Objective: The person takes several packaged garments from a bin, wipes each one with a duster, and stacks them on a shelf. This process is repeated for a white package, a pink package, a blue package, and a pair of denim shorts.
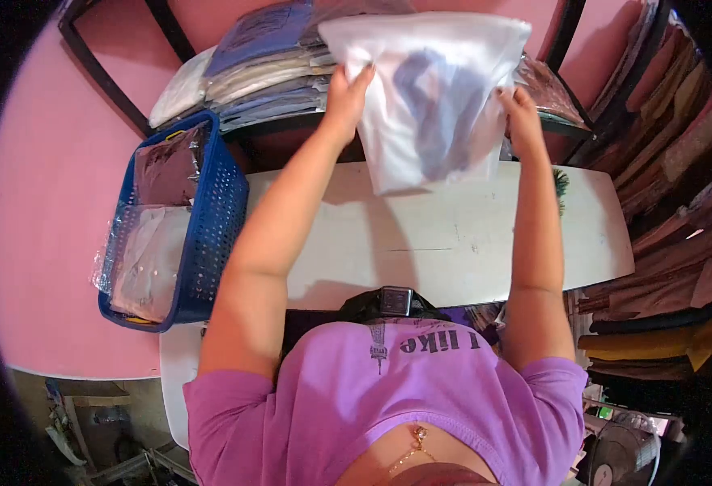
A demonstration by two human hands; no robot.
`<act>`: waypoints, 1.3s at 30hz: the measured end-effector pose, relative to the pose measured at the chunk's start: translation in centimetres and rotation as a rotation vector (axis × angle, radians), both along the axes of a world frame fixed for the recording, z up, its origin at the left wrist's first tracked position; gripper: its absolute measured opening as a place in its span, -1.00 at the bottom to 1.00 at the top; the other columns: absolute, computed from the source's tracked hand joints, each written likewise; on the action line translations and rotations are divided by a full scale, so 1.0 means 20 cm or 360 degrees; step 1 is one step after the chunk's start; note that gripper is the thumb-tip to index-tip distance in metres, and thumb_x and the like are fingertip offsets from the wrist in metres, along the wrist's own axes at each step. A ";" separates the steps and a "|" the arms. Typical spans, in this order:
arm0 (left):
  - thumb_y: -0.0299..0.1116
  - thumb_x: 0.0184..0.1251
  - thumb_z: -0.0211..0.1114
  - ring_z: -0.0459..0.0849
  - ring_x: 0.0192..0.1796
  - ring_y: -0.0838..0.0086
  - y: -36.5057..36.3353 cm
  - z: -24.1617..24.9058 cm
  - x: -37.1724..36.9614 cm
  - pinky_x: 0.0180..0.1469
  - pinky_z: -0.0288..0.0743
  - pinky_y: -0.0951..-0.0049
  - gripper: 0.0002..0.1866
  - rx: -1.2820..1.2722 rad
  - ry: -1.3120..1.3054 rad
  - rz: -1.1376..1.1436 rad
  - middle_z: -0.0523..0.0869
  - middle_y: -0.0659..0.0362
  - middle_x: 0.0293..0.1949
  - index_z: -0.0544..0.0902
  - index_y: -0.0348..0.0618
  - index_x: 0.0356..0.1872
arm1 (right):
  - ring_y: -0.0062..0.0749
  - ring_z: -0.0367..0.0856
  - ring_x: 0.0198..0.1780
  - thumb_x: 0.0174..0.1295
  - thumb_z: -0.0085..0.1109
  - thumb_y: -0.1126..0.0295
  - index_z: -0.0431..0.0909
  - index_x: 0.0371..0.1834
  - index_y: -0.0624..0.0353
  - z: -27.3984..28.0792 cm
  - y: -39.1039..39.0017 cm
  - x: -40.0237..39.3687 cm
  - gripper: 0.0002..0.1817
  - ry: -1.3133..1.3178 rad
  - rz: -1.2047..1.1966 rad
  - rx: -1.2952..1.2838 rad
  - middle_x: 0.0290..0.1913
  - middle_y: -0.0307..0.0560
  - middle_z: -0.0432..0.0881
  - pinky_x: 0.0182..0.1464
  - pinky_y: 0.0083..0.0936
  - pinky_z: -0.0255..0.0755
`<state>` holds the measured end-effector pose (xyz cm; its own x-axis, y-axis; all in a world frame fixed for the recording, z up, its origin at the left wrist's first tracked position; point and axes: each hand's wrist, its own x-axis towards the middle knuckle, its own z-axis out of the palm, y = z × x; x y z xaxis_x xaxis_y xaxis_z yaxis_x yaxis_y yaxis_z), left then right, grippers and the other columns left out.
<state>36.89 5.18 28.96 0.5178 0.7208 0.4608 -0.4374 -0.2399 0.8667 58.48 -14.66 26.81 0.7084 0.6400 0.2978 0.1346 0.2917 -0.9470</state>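
A frosted plastic bag (388, 105) with something bluish showing through it is held up over the far side of the white table (445, 235). My left hand (348, 101) grips its left edge, thumb on the near face and the other fingers behind. On the opposite edge, my right hand (522, 117) is closed on the bag the same way. The bag hangs between both hands, its lower edge above the tabletop. What exactly lies inside cannot be made out through the cloudy plastic.
To the left stands a blue perforated basket (222, 215) holding plastic-wrapped packets. Stacks of bagged folded clothes (271, 73) fill a dark-framed shelf at the back. Brown and dark folded fabrics (663, 162) line the right side. A fan (619, 454) is at lower right.
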 end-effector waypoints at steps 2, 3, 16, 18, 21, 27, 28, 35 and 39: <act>-0.33 0.17 0.22 0.53 -0.16 0.50 -0.05 0.29 0.01 -0.07 0.40 0.45 -0.68 0.0157 -0.0083 0.0091 0.60 0.17 -0.18 0.47 -0.24 -0.08 | -0.62 0.42 -0.34 0.23 0.03 0.22 0.50 -0.21 0.10 0.20 0.01 0.03 -0.78 -0.0012 0.0121 0.0370 -0.35 -0.31 0.50 -0.29 -0.65 0.27; -0.33 0.17 0.22 0.54 -0.18 0.49 -0.03 0.38 0.02 -0.08 0.41 0.45 -0.69 0.0277 -0.0116 0.0069 0.61 0.16 -0.21 0.48 -0.25 -0.09 | -0.56 0.50 -0.21 0.30 -0.03 0.19 0.43 -0.06 0.14 0.28 0.02 0.11 -0.70 0.0057 0.0322 0.0393 -0.22 -0.27 0.53 -0.17 -0.60 0.34; -0.23 0.17 0.25 0.50 0.01 0.29 0.04 0.90 -0.01 0.06 0.37 0.34 -0.50 0.0268 0.0135 0.0191 0.54 -0.03 -0.04 0.35 -0.29 0.05 | -0.45 0.55 -0.25 0.08 0.26 0.37 0.53 -0.17 0.21 0.92 0.12 0.04 -0.73 -0.0136 0.0089 0.0769 -0.23 -0.16 0.60 -0.19 -0.46 0.43; -0.28 0.18 0.25 0.58 -0.14 0.38 0.04 0.89 0.00 -0.06 0.46 0.37 -0.64 -0.0041 0.0099 0.0148 0.60 0.07 -0.16 0.45 -0.28 -0.08 | -0.45 0.56 -0.26 0.08 0.26 0.36 0.53 -0.18 0.23 0.95 0.14 0.00 -0.73 -0.0190 0.0078 0.0731 -0.24 -0.15 0.60 -0.22 -0.46 0.44; -0.32 0.18 0.23 0.57 -0.23 0.46 0.08 0.83 0.00 -0.14 0.44 0.43 -0.70 -0.0072 -0.0212 0.0032 0.62 0.12 -0.25 0.51 -0.28 -0.13 | -0.44 0.56 -0.29 0.09 0.26 0.33 0.53 -0.19 0.26 0.96 0.11 -0.04 -0.72 -0.0252 0.0051 0.0653 -0.26 -0.14 0.61 -0.27 -0.48 0.45; -0.24 0.24 0.21 0.61 -0.27 0.41 0.10 0.85 -0.05 -0.24 0.50 0.32 -0.71 -0.0170 -0.0199 -0.0062 0.63 0.10 -0.28 0.54 -0.26 -0.17 | -0.45 0.58 -0.36 0.10 0.25 0.31 0.53 -0.19 0.27 0.93 0.07 -0.01 -0.71 -0.0266 0.0041 0.0406 -0.32 -0.14 0.62 -0.29 -0.49 0.46; -0.23 0.25 0.20 0.61 -0.28 0.40 0.11 0.85 -0.05 -0.24 0.50 0.31 -0.72 -0.0161 -0.0139 -0.0025 0.63 0.11 -0.28 0.55 -0.26 -0.17 | -0.45 0.58 -0.36 0.10 0.24 0.32 0.54 -0.20 0.27 0.92 0.08 0.01 -0.72 -0.0254 0.0084 0.0364 -0.32 -0.14 0.62 -0.28 -0.49 0.45; -0.23 0.23 0.22 0.55 -0.34 0.52 0.38 0.48 0.09 -0.28 0.43 0.43 -0.72 0.0039 0.0065 0.0443 0.64 0.20 -0.37 0.59 -0.28 -0.26 | -0.50 0.54 -0.34 0.09 0.23 0.38 0.58 -0.18 0.29 0.55 0.32 0.17 -0.74 -0.0509 -0.0188 -0.0012 -0.31 -0.14 0.63 -0.27 -0.52 0.41; -0.19 0.23 0.22 0.52 -0.36 0.59 0.25 0.38 -0.07 -0.30 0.39 0.47 -0.71 0.0249 -0.0085 0.0444 0.64 0.22 -0.42 0.63 -0.27 -0.39 | -0.52 0.54 -0.31 0.14 0.15 0.37 0.59 -0.20 0.29 0.45 0.22 0.03 -0.77 -0.0690 -0.0273 0.0010 -0.28 -0.18 0.63 -0.20 -0.52 0.41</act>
<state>35.45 10.18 36.56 0.2825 0.7498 0.5983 -0.3796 -0.4853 0.7876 59.09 -10.26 35.89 0.6133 0.5216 0.5931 0.5642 0.2361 -0.7912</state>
